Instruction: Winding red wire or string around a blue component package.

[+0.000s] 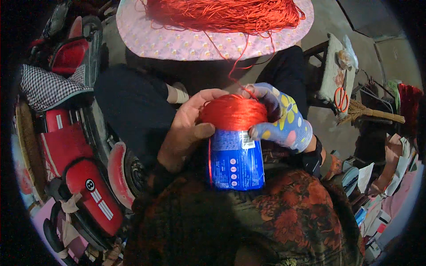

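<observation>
Between my hands is a blue plastic-wrapped package (235,164) with white print and a barcode, its upper end wound thickly with red cord (233,113). Bare-skinned, my left hand (188,124) grips the wound end from the left, its thumb on the cord's lower edge. My right hand (279,117), in a light blue glove with yellow flowers and dots, closes on the other side. Its thumb presses where cord meets package. A strand runs up from the right fingers to a large heap of red cord (226,15) on a pink patterned board (186,46).
On the right, orange-handled scissors (341,98) lie on a small bench (330,73), with a straw broom (372,113) beside it. Papers and boxes (381,190) are piled at lower right. A red scooter-like vehicle (94,195) stands close on my left.
</observation>
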The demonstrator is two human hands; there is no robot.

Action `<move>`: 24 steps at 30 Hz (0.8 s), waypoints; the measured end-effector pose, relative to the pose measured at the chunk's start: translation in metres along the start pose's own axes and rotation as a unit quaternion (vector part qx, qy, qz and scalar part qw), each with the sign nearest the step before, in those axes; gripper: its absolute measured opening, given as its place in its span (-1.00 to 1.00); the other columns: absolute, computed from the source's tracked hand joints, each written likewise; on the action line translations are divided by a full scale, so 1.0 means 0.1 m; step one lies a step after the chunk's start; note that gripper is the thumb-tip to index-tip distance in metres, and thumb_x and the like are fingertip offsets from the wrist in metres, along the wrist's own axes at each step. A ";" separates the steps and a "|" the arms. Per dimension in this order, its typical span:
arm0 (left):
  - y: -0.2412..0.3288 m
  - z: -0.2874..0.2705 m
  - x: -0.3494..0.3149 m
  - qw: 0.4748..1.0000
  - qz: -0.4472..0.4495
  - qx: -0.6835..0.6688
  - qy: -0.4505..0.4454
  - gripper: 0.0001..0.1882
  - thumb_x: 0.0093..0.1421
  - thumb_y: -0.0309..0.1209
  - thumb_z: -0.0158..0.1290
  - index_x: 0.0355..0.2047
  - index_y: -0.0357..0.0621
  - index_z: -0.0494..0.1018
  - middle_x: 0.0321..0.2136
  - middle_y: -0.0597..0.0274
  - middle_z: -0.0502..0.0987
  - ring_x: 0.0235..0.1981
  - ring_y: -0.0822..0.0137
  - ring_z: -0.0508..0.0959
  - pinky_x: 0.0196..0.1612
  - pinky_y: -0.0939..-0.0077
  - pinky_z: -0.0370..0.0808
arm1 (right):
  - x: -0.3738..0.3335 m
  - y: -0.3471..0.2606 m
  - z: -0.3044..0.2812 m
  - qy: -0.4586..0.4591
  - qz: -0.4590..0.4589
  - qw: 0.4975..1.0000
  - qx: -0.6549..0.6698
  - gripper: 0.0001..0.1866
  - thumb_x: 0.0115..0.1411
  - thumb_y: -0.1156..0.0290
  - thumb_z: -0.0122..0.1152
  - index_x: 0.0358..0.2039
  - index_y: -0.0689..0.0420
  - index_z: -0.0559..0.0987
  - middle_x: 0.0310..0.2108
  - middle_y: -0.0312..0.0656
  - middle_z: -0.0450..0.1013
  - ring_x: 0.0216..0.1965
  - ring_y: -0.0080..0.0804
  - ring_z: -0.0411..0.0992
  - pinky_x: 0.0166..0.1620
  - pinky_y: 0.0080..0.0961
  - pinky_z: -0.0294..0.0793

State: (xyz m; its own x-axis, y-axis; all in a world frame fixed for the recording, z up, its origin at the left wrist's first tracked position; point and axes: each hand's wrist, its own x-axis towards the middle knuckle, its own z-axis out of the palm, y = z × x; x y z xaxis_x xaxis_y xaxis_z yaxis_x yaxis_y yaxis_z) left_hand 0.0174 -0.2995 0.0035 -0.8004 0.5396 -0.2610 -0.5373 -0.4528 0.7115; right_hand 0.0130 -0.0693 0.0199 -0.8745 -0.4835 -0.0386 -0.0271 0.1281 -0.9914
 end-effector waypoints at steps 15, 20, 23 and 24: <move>-0.18 -0.08 0.08 1.000 0.007 0.009 0.010 -0.20 0.08 -0.26 0.14 0.25 -0.25 0.03 0.04 0.11 0.34 0.06 0.31 0.38 0.15 0.40 0.27 | 0.13 0.19 -0.13 0.128 0.044 0.990 0.042 -0.37 0.12 0.33 0.23 0.16 0.30 0.28 0.01 -0.08 0.41 0.04 -0.35 0.37 0.14 -0.45 0.28; -0.01 0.10 0.05 0.991 -0.128 -0.018 -0.033 0.02 -0.11 -0.35 0.26 0.29 -0.22 -0.09 0.09 0.10 0.28 0.08 0.31 0.36 0.15 0.35 0.29 | 0.17 0.13 -0.25 0.160 0.058 0.910 0.379 -0.45 0.17 0.43 0.13 0.16 0.28 0.24 -0.30 -0.19 0.44 -0.41 -0.54 0.42 -0.22 -0.49 0.48; 0.20 0.09 0.09 0.991 -0.085 0.099 0.005 0.13 -0.27 -0.23 0.29 0.30 -0.25 -0.04 0.15 0.10 0.26 0.17 0.24 0.31 0.23 0.39 0.20 | 0.13 0.15 -0.46 0.147 0.028 0.862 0.484 -0.49 0.20 0.45 0.07 0.16 0.27 0.25 -0.34 -0.24 0.42 -0.54 -0.64 0.29 -0.38 -0.58 0.41; 0.39 0.17 0.05 0.990 -0.124 0.065 0.002 0.17 -0.29 -0.24 0.31 0.31 -0.27 -0.07 0.18 0.09 0.22 0.20 0.27 0.27 0.26 0.40 0.13 | 0.13 0.10 -0.57 0.169 0.049 0.881 0.440 -0.50 0.20 0.46 0.04 0.16 0.26 0.26 -0.37 -0.27 0.40 -0.58 -0.71 0.20 -0.46 -0.65 0.32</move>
State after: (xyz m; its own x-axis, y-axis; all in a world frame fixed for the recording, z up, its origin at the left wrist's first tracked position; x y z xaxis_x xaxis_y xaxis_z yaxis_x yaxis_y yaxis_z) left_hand -0.0031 -0.3021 0.0412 -0.6490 0.6197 -0.4412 -0.6794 -0.2111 0.7028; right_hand -0.0262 -0.0251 0.0167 -0.9499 -0.2023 -0.2382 0.3124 -0.6372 -0.7046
